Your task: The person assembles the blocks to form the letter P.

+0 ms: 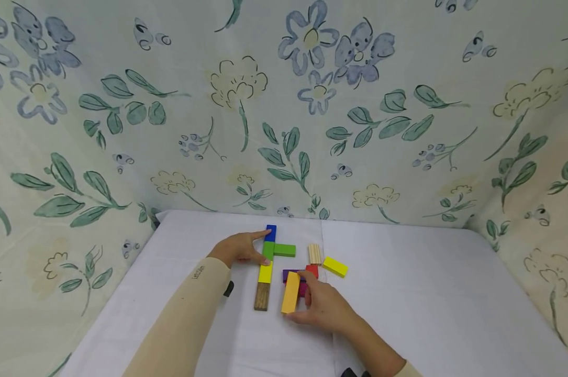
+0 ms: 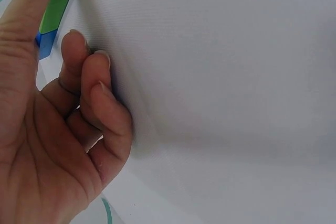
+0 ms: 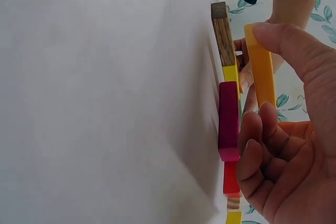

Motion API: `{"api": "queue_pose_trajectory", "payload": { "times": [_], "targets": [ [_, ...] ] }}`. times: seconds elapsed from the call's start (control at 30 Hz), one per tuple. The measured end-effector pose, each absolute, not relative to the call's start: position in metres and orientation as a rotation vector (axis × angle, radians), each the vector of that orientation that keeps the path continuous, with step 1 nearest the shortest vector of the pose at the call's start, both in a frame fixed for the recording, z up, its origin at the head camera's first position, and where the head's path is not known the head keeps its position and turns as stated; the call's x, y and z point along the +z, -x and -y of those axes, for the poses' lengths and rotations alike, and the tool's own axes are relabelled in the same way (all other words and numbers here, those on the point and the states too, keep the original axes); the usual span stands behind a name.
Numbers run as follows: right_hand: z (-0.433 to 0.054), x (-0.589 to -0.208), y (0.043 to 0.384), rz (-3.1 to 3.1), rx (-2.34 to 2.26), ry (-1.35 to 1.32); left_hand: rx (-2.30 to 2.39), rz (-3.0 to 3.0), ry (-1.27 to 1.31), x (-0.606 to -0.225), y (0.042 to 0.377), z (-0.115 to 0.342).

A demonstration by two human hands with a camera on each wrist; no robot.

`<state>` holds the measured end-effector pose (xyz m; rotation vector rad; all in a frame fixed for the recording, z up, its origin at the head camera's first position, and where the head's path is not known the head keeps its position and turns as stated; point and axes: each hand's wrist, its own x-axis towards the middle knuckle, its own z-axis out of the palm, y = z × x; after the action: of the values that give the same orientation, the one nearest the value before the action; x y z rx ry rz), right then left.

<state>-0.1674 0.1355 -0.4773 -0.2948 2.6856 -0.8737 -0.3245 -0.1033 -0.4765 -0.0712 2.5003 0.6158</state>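
In the head view my right hand (image 1: 328, 309) holds an orange block (image 1: 290, 293) by its two ends, between thumb and fingers. The right wrist view shows that orange block (image 3: 261, 66) raised above the table. A line of end-to-end blocks lies left of it: a blue block (image 1: 271, 233), a green block (image 1: 268, 250), a yellow block (image 1: 265, 272) and a brown wood-grain block (image 1: 262, 297). My left hand (image 1: 238, 248) rests beside this line, index fingertip at the blue block and thumb where green meets yellow. Its other fingers curl loosely in the left wrist view.
Another green block (image 1: 285, 250) juts right from the line. Right of it lie a ribbed pale wood piece (image 1: 314, 254), a second yellow block (image 1: 335, 267), a red block (image 1: 312, 270), a purple block (image 1: 290, 274) and a magenta block (image 3: 228, 119). A floral cloth (image 1: 246, 131) hangs behind the white table (image 1: 406, 293).
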Motion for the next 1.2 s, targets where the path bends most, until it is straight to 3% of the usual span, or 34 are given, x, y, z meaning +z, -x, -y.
{"api": "queue_pose_trajectory", "payload": {
  "times": [0.43,1.2],
  "targets": [
    [-0.111,-0.472,0.168,-2.643,-0.89,0.421,0.576,-2.541,0.019,-0.471,0.318,0.103],
    [-0.087,-0.475,0.141,-2.451,-0.786,0.479,0.558,-2.569,0.011,-0.468,0.314,0.104]
  ]
}}
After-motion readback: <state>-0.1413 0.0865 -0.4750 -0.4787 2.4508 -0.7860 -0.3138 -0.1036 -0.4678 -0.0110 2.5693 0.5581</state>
